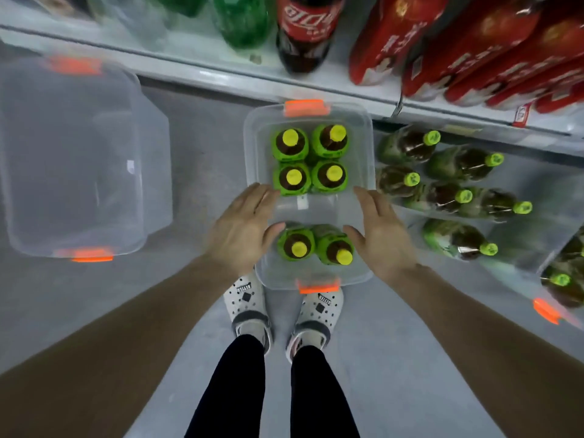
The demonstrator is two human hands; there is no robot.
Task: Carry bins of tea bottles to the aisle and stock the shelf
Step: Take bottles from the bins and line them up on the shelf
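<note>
A clear plastic bin (pixel 363 128) with orange latches stands on the grey floor in front of my feet. Several green-labelled tea bottles (pixel 309 159) with yellow caps stand upright in it, most at its far end and two near me. My left hand (pixel 243 229) hovers over the bin's left side, fingers straight and spread, holding nothing. My right hand (pixel 379 229) mirrors it over the right side, also holding nothing. More tea bottles (pixel 455 184) stand on the low shelf to the right.
An empty clear bin (pixel 151 159) sits on the floor at left. Another bin with bottles (pixel 565 279) shows at the right edge. The upper shelf (pixel 189 67) carries green soda bottles, a cola bottle (pixel 303 33) and red cartons (pixel 474 49).
</note>
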